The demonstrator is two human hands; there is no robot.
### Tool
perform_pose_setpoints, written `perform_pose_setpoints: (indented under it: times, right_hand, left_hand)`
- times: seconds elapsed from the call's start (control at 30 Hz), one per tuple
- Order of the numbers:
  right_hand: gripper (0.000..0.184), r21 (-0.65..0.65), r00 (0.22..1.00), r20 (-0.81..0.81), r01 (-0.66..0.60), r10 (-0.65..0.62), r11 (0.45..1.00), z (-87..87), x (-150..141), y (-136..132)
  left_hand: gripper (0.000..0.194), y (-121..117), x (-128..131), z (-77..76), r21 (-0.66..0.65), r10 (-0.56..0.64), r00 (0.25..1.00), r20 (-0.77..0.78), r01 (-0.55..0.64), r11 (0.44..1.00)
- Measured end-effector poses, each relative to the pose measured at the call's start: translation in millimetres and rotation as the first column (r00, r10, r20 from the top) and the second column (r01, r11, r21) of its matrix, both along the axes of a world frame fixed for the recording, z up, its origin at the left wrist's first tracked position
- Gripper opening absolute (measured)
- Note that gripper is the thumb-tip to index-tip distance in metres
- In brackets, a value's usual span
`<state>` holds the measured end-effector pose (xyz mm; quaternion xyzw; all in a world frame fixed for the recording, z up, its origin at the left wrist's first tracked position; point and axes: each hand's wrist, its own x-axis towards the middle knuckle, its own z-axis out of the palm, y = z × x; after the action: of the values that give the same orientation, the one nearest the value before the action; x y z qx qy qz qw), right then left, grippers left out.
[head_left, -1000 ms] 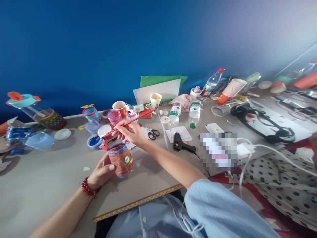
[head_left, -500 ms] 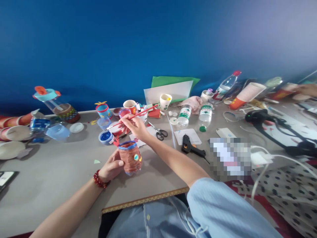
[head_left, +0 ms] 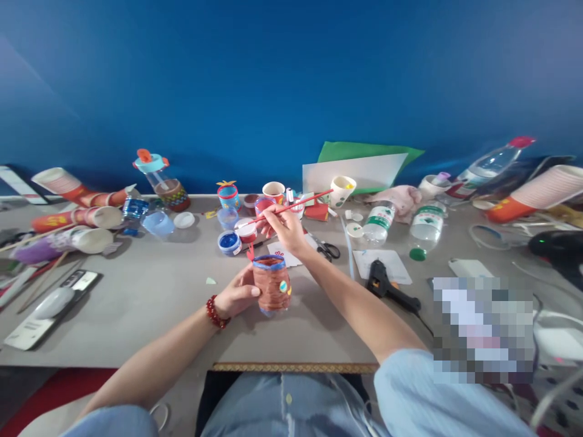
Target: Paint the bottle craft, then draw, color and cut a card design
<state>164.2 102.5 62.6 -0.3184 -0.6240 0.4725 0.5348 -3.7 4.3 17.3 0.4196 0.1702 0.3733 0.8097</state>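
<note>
My left hand [head_left: 240,292] is closed round the side of a brown-painted cup [head_left: 271,290] with a blue rim and small yellow and blue spots. A red cutout stands at the cup's left rim. Between the fingers of my right hand [head_left: 285,227] is a thin red paintbrush [head_left: 303,202], its handle pointing up to the right. The brush tip reaches down left, near an open jar of blue paint [head_left: 229,242]; whether it touches the jar is too small to tell. Just beside that jar stands a jar of red paint [head_left: 246,230], partly behind my right hand.
Scissors [head_left: 328,249] and a black glue gun [head_left: 387,285] lie to the right, with two plastic bottles [head_left: 380,221] behind them. Paper cups [head_left: 98,218] and a phone [head_left: 57,306] are at the left. A decorated blue cup [head_left: 228,197] stands near the wall.
The view has turned left, so everything appears shifted to the right. Both hands keep their hold on the cup and the paintbrush. The brush tip stays near the paint jars.
</note>
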Motion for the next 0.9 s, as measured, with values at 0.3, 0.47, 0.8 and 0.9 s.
perform_pose_setpoints:
  times: [0.3, 0.47, 0.8, 0.9]
  right_hand:
    - [0.026, 0.039, 0.95, 0.31, -0.052, 0.037, 0.998, -4.9, -17.2, 6.2]
    - [0.026, 0.038, 0.926, 0.372, -0.085, 0.065, 0.996, -5.1, -26.0, 10.4]
    - [0.031, 0.13, 0.898, 0.44, -0.093, 0.026, 0.987, -2.0, -29.1, 13.8]
    - [0.03, 0.124, 0.886, 0.463, -0.096, 0.029, 0.988, 0.0, -29.6, 14.0]
  left_hand:
    - [0.055, -1.1, -1.7, -2.4, -0.006, 0.008, 1.0, -0.009, -0.008, 1.0]
    - [0.056, -0.9, -3.1, -3.6, 0.003, 0.04, 0.999, -0.033, -0.039, 0.999]
    - [0.054, -0.8, -3.3, -2.2, 0.015, 0.028, 1.0, -0.006, -0.028, 0.999]
    - [0.055, -0.5, -4.7, -3.6, -0.001, 0.014, 1.0, -0.026, -0.014, 1.0]
